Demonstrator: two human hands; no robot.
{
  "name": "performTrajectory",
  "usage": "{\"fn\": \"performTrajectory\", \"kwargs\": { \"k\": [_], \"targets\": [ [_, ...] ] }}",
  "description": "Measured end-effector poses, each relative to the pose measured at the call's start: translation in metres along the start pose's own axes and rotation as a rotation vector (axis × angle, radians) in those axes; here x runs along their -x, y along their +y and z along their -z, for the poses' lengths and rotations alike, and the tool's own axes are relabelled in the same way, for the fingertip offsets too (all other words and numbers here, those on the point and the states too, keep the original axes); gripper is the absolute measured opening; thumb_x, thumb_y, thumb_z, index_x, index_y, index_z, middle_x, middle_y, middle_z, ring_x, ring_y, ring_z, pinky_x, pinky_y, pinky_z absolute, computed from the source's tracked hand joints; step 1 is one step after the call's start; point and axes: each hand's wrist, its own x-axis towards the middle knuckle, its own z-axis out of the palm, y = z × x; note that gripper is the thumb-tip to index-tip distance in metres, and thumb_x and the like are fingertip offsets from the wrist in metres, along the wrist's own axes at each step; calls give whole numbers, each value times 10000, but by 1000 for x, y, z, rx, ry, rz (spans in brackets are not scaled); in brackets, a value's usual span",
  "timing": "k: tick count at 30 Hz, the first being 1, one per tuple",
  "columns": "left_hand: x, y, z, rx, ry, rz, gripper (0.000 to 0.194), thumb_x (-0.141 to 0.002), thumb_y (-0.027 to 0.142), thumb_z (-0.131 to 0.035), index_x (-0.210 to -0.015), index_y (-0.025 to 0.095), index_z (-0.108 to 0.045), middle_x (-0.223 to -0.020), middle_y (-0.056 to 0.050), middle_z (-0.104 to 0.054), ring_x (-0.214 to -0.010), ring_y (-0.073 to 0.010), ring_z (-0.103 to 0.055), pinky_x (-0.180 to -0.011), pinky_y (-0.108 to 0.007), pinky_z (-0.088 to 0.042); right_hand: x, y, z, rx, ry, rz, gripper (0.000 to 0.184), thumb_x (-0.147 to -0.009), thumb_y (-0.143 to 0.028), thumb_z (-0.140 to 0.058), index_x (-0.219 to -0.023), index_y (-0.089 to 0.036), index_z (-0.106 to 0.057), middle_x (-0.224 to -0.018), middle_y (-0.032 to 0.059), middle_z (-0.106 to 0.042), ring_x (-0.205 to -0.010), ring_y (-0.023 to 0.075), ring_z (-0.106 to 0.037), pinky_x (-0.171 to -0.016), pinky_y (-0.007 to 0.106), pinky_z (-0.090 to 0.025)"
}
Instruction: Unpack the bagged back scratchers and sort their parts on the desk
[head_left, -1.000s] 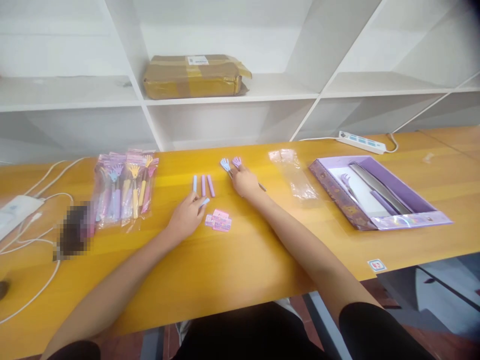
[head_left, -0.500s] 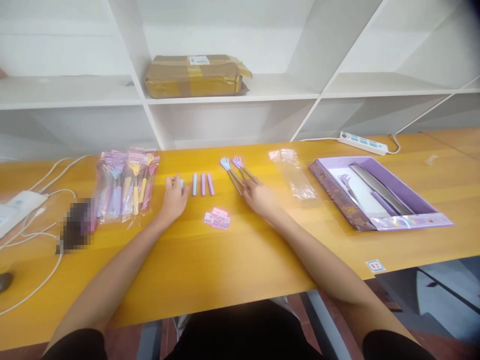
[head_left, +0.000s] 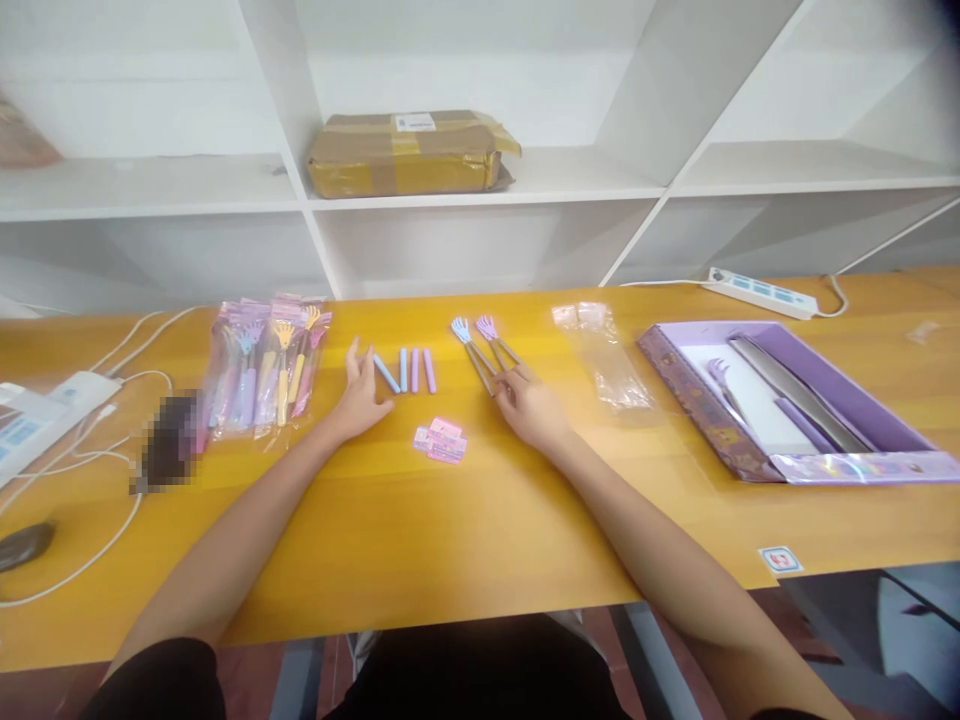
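Observation:
My left hand (head_left: 363,402) is open, fingers apart, just left of a slanted light-blue tube (head_left: 386,374). Right of that tube, another blue tube (head_left: 403,370) and two purple tubes (head_left: 421,371) lie side by side. My right hand (head_left: 531,405) has its fingers bent and pressed together at the metal rods of the back scratchers. One back scratcher has a blue hand-shaped head (head_left: 460,328), and a purple head (head_left: 486,327) lies beside it. The fingers partly cover the rod ends. Small pink cards (head_left: 444,440) sit between my hands.
Bagged back scratchers (head_left: 262,375) lie at the left, near cables, a power strip (head_left: 64,410) and a mouse (head_left: 26,545). To the right are clear plastic bags (head_left: 604,355) and an open purple box (head_left: 806,330). A taped carton (head_left: 405,155) rests on the shelf behind.
My left hand has let go of the light-blue tube and opened to its left; the tube now lies slanted by the others. My right hand stays at the rods. The view has shifted left.

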Motion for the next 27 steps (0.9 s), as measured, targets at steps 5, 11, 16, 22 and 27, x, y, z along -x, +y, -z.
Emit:
{"fn": "performTrajectory", "kwargs": {
  "k": [5, 11, 16, 22, 27],
  "targets": [
    [-1, 1, -2, -136, -1, -22, 864, -902, 252, -681, -1677, 143, -316, -1578, -234, -387, -1533, -424, -379, -1304, -632, -307, 0, 4, -5, 19, 20, 22, 268, -1059, -243, -502, -1171, -200, -741, -1184, 120, -754, -1078, 269, -723, -977, 371, -561],
    [0, 6, -2, -217, -108, -183, 598, -1037, 321, -523, -1624, 211, -493, -1641, -162, -459, -1518, -388, -362, -1302, -602, -309, 0, 5, -9, 20, 2, 40, 268, -1058, -239, -499, -1157, -202, -745, -1207, 119, -766, -1073, 269, -731, -979, 380, -560],
    [-11, 2, 23, -227, -37, -149, 589, -1053, 287, -471, -1632, 183, -454, -1611, -157, -528, -1494, -347, -429, -1296, -558, -317, 0, 4, -7, 3, -4, 28, 274, -1057, -256, -495, -1146, -202, -748, -1215, 123, -768, -1072, 270, -731, -966, 377, -566],
    [-24, -52, 134, -591, 352, 385, 407, -1025, 190, -482, -1379, 34, -611, -1466, -236, -580, -1446, -410, -419, -1226, -598, -307, -2, 6, -1, 14, 18, 12, 287, -1052, -252, -483, -1143, -210, -752, -1196, 128, -762, -1022, 264, -734, -893, 370, -575],
    [-13, -95, 184, -601, 135, 731, 363, -978, 253, -645, -1265, 34, -608, -1314, -184, -715, -1229, -303, -602, -1054, -369, -445, -3, 9, 2, -17, 35, 14, 280, -1040, -231, -489, -1116, -197, -756, -1167, 136, -767, -1022, 269, -724, -890, 373, -569]
  ]
}}
